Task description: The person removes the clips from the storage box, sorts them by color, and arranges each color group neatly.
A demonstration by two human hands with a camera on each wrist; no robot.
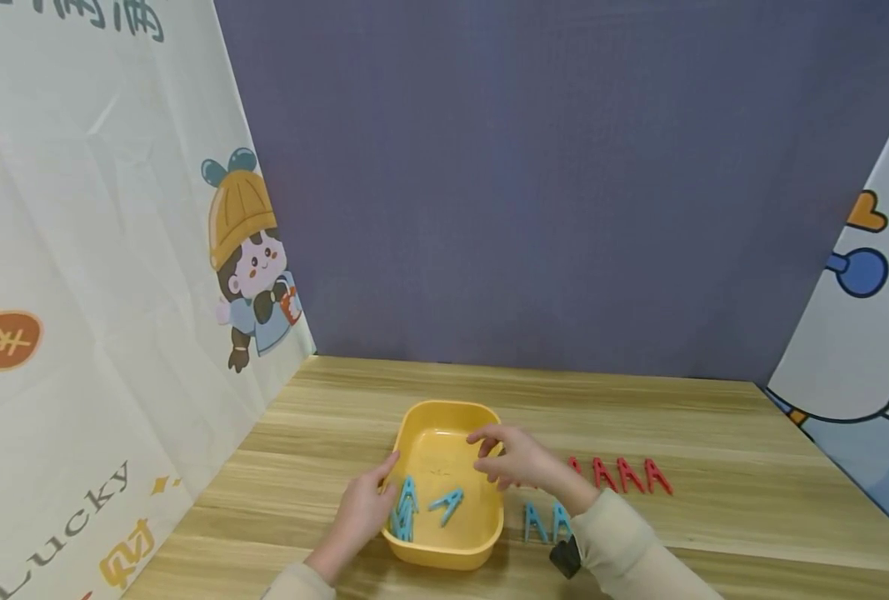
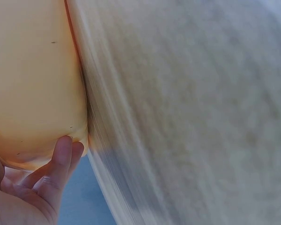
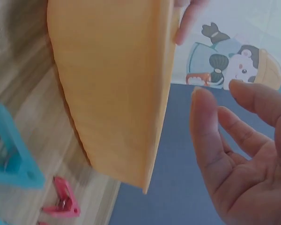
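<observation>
While the left hand [image 1: 367,506] holds a yellow bin [image 1: 444,560] by its left side, the right hand [image 1: 515,457] hovers over the bin's right rim. The left grip is closed on the bin's edge, thumb at the rim and fingertips against the outside. The right grip is loosely spread, fingers softly bent, a gap between thumb and forefinger, holding nothing. The bin stands on a wood-grain desk [image 1: 324,450]. Inside the bin, a bunch of blue pegs [image 1: 407,518] lies in its near left corner, and a single blue peg [image 1: 453,497] lies apart, nearer its middle. Right of the bin are two more blue pegs [image 1: 530,510]; beyond those runs a row of red pegs [image 1: 623,466], partly hidden by the right arm. A dark purple backdrop [image 1: 526,192] rises behind the bin.
</observation>
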